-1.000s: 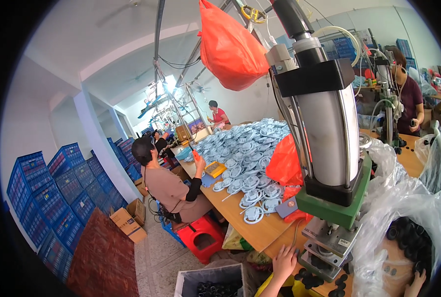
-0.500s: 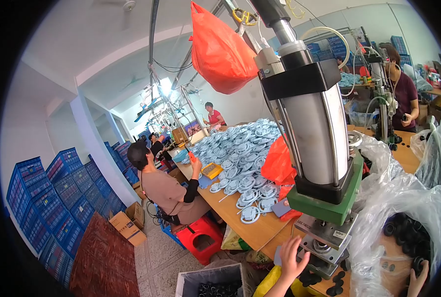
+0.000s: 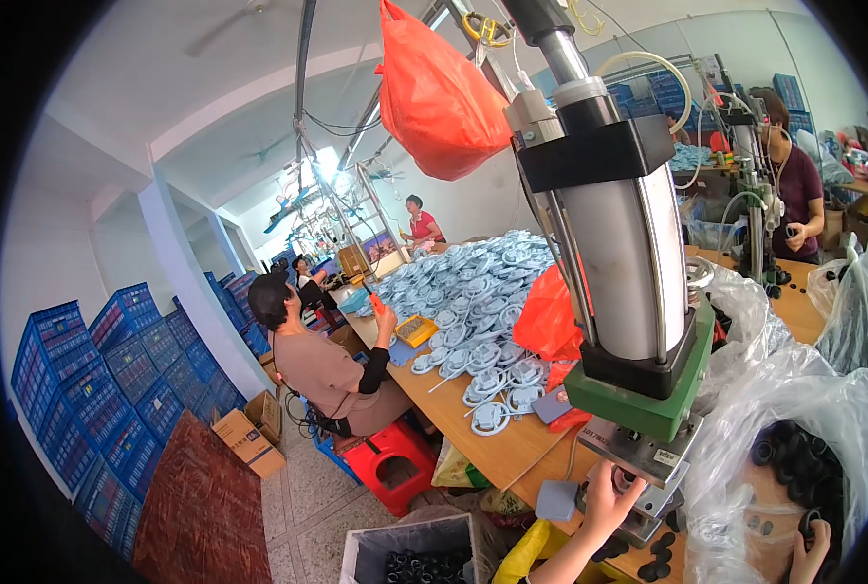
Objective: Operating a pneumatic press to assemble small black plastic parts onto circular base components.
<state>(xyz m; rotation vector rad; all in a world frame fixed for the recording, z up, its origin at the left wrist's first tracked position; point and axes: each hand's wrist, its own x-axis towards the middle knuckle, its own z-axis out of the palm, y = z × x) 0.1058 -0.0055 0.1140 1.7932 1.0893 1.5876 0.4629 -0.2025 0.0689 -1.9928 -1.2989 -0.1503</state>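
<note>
Our left hand [image 3: 609, 500] has bent fingers between the silver metal press plates [image 3: 648, 456]; whether it holds anything, we cannot tell. Our right hand [image 3: 812, 553] grips a round black part [image 3: 809, 526] beside heaped black parts [image 3: 794, 457].

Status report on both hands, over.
Left hand at the press, hold unclear. Right hand holding a black part. Clear plastic bag close beside right hand.
</note>
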